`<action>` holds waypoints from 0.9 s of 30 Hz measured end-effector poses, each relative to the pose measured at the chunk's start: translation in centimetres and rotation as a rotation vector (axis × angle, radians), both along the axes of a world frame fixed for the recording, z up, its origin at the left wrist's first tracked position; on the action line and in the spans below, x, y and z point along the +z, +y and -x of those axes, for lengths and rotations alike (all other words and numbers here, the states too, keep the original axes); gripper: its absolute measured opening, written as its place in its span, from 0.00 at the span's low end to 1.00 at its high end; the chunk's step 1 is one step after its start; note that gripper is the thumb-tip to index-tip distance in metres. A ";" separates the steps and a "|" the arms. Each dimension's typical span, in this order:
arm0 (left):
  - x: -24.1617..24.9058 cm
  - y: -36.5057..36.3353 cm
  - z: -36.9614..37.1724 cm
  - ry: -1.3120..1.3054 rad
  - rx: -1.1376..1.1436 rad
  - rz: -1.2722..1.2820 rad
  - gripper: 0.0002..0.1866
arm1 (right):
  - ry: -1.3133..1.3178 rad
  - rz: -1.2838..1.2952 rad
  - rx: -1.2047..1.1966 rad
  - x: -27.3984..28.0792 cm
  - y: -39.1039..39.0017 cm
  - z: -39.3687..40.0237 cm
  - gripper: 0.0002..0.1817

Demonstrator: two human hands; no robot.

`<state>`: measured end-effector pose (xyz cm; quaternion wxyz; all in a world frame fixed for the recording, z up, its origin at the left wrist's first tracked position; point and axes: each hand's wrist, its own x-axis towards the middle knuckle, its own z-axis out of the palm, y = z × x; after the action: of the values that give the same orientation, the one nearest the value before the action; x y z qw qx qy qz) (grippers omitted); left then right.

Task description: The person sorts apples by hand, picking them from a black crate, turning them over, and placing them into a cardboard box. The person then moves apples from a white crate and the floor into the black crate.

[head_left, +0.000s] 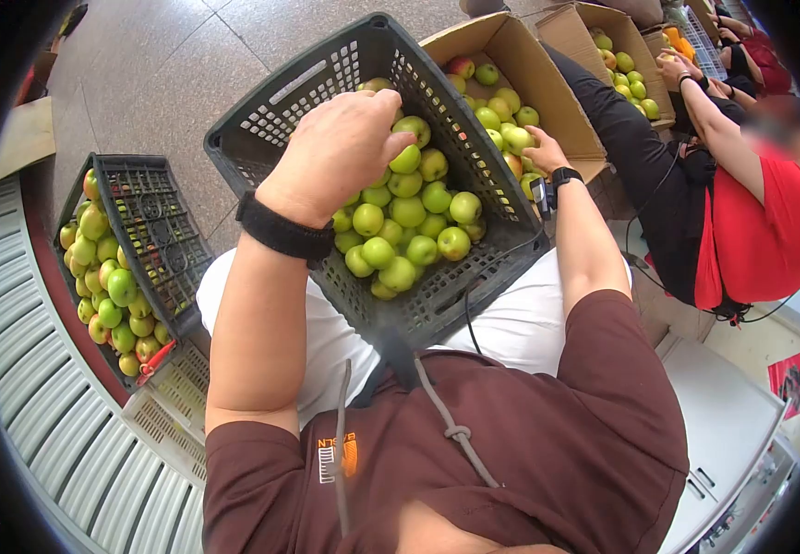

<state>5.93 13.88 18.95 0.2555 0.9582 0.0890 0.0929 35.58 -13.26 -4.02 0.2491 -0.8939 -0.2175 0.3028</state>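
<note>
A black plastic crate (266, 97) rests at my lap, with many green apples (407, 211) in it. My left hand (340, 148) is over the crate's upper part, back of the hand up, its thumb bent near the apples; its fingertips and anything under them are hidden. Beyond the crate's right side stands an open cardboard box (557, 102) holding green and reddish apples (501, 103). My right hand (544, 155) reaches into this box, fingers curled against a green apple (516, 139) at the near edge of the pile.
At the left, a second black crate (155, 222) of apples stands beside a slatted grey surface (58, 369). A person in red (760, 222) sits at the right, hands near another cardboard box (649, 55) of apples. A cable crosses my crate's near edge.
</note>
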 end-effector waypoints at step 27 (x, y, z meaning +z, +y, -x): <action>0.1 1.8 3.5 0.169 0.018 -0.116 0.15 | 0.595 -0.266 0.030 7.3 10.9 20.9 0.16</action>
<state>2.40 15.71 19.02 0.1904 0.9750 0.1132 0.0188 14.63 -2.33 3.25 0.4120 -0.7224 -0.1859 0.5233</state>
